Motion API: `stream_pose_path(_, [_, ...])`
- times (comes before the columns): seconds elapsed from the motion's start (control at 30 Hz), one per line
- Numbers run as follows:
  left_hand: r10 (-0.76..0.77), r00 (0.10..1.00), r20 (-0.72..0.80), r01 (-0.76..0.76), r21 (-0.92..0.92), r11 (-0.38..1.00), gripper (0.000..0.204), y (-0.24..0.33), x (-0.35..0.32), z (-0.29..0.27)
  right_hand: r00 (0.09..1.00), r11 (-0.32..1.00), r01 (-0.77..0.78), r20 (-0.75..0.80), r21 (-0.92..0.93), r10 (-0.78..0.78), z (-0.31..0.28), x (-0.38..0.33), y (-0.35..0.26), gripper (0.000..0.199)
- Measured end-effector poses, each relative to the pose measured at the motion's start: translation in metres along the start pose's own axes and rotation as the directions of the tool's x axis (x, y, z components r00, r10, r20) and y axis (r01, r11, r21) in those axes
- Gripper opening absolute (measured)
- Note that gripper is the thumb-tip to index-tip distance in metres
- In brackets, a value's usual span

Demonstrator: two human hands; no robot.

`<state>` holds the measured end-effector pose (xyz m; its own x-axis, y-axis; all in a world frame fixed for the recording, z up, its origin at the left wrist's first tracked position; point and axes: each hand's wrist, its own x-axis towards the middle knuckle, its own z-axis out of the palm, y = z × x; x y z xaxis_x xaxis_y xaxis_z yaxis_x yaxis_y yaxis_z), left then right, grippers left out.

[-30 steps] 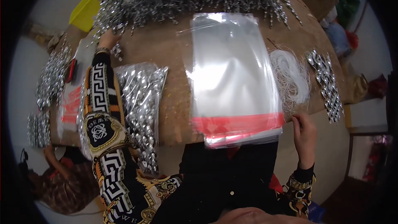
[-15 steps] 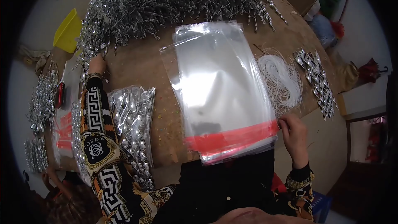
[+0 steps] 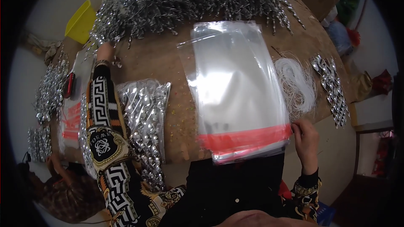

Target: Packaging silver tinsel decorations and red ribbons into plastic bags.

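Strands, silver (image 3: 198, 4), lying heaped beyond left hand (image 3: 105, 51), which is resting at pile's near left edge; fingers hiding there, grip impossible to tell. Right hand (image 3: 306, 139), fingers curling, is resting just beside right edge of clear bags (image 3: 235, 88), near red strip (image 3: 244, 136); whether it is pinching any bag, cannot tell. White cord (image 3: 296, 86) lying just beyond right hand; filled bag (image 3: 145, 105) lying on near side of left hand. Step appears to be picking at strands; next move seemingly calling for separating some without tangling.
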<state>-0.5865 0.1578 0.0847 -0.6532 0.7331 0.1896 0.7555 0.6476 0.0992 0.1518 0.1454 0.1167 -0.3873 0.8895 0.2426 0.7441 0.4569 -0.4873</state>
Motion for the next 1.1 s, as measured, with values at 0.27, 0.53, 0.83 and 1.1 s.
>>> stream_pose_path(0.27, [-0.053,0.996,0.074,0.044,0.121,0.992,0.031,0.039,0.001,-0.036,1.000,1.000,0.014,-0.013,0.017,-0.014,-0.002,-0.006,-0.003,0.004])
stream_pose_path(0.53, [-0.070,0.998,0.009,0.067,0.200,0.978,0.030,0.046,-0.023,-0.062,0.999,0.998,0.038,-0.024,0.044,-0.037,-0.008,-0.015,0.004,0.004])
stream_pose_path(0.83, [-0.027,0.999,0.036,0.013,0.341,0.940,0.027,0.047,-0.064,-0.109,0.997,0.996,0.064,-0.044,0.065,-0.061,-0.011,-0.030,0.011,0.007])
stream_pose_path(1.1, [0.083,0.996,0.016,-0.083,0.379,0.922,0.021,0.058,-0.115,-0.161,0.993,0.993,0.076,-0.093,0.090,-0.067,-0.022,-0.049,0.001,0.004])
